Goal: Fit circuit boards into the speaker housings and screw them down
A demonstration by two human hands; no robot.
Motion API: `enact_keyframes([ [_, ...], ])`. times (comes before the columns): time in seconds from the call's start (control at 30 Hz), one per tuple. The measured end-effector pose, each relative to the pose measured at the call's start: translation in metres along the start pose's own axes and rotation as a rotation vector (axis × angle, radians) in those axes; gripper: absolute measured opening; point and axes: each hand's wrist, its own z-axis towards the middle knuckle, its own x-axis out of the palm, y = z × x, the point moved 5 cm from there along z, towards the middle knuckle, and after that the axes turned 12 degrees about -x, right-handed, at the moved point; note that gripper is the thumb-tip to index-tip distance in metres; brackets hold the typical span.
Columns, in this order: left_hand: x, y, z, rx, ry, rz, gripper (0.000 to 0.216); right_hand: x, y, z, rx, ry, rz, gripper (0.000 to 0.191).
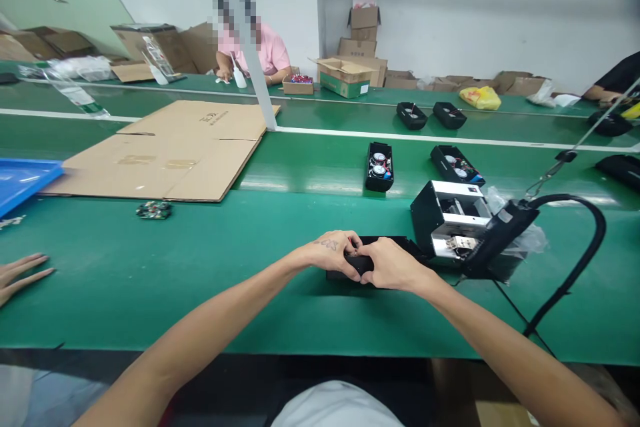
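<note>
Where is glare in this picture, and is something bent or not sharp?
Head view: pale glare streaks lie on the green belt mid-frame; the white stripe slants but hardly bends; the top right corner is darkened; the left hand and right hand on the black case look sharp.

Bright, even overhead light here, pale glare streaking across the green table (pixel 280 183), only a faint shadow beneath the black box (pixel 336 274) up front, everything sharp, table lines bending toward the edges, top-right corner darkening.

Flat cardboard (pixel 170 150), blue tray (pixel 23 180) — small circuit board (pixel 154 210) nearby
</note>
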Motion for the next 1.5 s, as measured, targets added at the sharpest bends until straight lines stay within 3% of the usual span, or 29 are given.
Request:
enact_keyframes([
  [0.1,0.000,-0.002,0.000,0.023,0.003,0.003,0.034,0.005,-0.001,0.000,-0.021,-0.012,-0.027,0.032],
  [0.33,0.002,-0.006,-0.004,0.083,-0.012,0.011,0.034,0.015,-0.001,-0.002,-0.042,-0.041,-0.108,0.040],
  [0.63,0.005,-0.003,-0.002,0.119,-0.045,0.050,0.041,0.009,-0.001,0.003,-0.029,-0.016,-0.123,0.017],
  [0.83,0.008,-0.003,-0.002,0.147,-0.054,0.085,0.032,0.021,0.001,0.003,-0.029,-0.040,-0.188,0.031],
  [0.97,0.024,-0.008,-0.019,0.253,-0.177,0.245,0.021,0.031,0.019,-0.022,-0.066,-0.064,-0.228,0.034],
  [1.03,0.036,-0.008,-0.030,0.311,-0.270,0.374,0.024,0.020,0.025,-0.046,-0.143,-0.263,-0.186,0.036],
  [1.1,0.049,-0.006,-0.040,0.351,-0.361,0.477,0.024,-0.005,0.016,-0.083,-0.126,-0.723,-0.164,0.027],
  [1.17,0.059,-0.005,-0.047,0.376,-0.431,0.544,0.019,-0.029,-0.009,-0.133,0.070,-1.278,-0.212,0.019],
  [1.2,0.063,-0.004,-0.050,0.381,-0.454,0.564,0.018,-0.035,-0.024,-0.155,0.201,-1.481,-0.242,0.025],
  [1.23,0.065,-0.004,-0.053,0.384,-0.471,0.577,0.018,-0.039,-0.039,-0.171,0.318,-1.596,-0.252,0.038],
  [1.27,0.067,-0.004,-0.055,0.386,-0.480,0.589,0.018,-0.042,-0.055,-0.181,0.410,-1.628,-0.234,0.051],
  [1.33,0.069,-0.005,-0.057,0.390,-0.491,0.605,0.020,-0.045,-0.086,-0.185,0.523,-1.514,-0.114,0.065],
  [1.4,0.069,-0.005,-0.058,0.391,-0.503,0.607,0.020,-0.041,-0.108,-0.182,0.565,-1.419,0.053,0.059],
  [1.5,0.068,-0.004,-0.057,0.407,-0.527,0.587,0.018,-0.030,-0.121,-0.180,0.511,-1.524,0.253,0.052],
])
